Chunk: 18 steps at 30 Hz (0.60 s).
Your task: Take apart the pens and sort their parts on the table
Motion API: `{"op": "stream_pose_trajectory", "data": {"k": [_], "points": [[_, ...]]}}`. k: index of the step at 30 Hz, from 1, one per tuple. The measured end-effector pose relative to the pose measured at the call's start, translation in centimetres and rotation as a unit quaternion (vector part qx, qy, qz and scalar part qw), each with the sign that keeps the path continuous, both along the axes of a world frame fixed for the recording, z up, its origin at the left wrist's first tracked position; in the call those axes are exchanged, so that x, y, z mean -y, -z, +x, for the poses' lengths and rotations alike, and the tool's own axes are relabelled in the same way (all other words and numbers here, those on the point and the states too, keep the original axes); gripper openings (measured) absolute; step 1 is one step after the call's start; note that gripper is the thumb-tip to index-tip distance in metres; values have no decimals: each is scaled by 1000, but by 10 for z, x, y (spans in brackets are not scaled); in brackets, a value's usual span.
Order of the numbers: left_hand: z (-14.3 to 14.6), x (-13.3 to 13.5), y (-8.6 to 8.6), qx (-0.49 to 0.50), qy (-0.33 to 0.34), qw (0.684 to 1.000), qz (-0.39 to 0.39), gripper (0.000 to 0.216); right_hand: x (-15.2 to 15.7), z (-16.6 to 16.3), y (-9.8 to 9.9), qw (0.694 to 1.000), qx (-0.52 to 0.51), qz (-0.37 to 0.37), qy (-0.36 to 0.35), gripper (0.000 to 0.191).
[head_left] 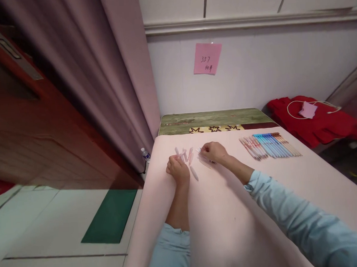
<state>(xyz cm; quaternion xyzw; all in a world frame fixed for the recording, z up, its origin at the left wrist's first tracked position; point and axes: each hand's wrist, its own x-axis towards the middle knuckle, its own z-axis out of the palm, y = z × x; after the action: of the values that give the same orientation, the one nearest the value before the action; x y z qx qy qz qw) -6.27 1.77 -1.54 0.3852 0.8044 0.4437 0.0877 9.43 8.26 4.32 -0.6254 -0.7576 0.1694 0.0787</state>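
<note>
My left hand (pixel 179 170) is over the pink-covered table with its fingers curled. A pale pen (pixel 177 151) sticks out past those fingers, so the hand seems closed on it. Several pale pink and clear pens (pixel 191 155) lie loosely just beyond and to its right. One grey-white pen (pixel 194 173) rests apart, close to the left wrist. My right hand (pixel 214 152) pinches a slim light-coloured pen (pixel 198 150) between thumb and fingers. Below this hand, more pens (pixel 204 161) lie on the cover, partly hidden by it.
Rows of pens sit to the right: reddish-white pens (pixel 253 148), blue pens (pixel 270 146) and beige pens (pixel 288 145). A red cloth (pixel 318 124) with a white cable lies beyond the table's right edge. A water bottle (pixel 145 154) stands off the left edge, by the curtain (pixel 124 72).
</note>
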Motion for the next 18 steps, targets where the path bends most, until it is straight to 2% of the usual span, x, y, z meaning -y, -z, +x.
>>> {"op": "stream_pose_trajectory", "data": {"k": [4,7,10,14,18], "points": [[2,2,-1,-7,42,999,-16,15,5,-35,8,1000,-4,1,-19,19],[2,2,0,-6,74,997,-9,15,8,-45,10,1000,-8,2,-14,22],[0,1,1,1,64,998,3,16,14,-32,6,1000,-9,3,0,25],[-4,-1,3,0,25,999,28,14,32,3,4,999,4,4,35,24],[-4,1,5,-9,33,999,40,12,53,22,8,999,16,9,33,24]]}}
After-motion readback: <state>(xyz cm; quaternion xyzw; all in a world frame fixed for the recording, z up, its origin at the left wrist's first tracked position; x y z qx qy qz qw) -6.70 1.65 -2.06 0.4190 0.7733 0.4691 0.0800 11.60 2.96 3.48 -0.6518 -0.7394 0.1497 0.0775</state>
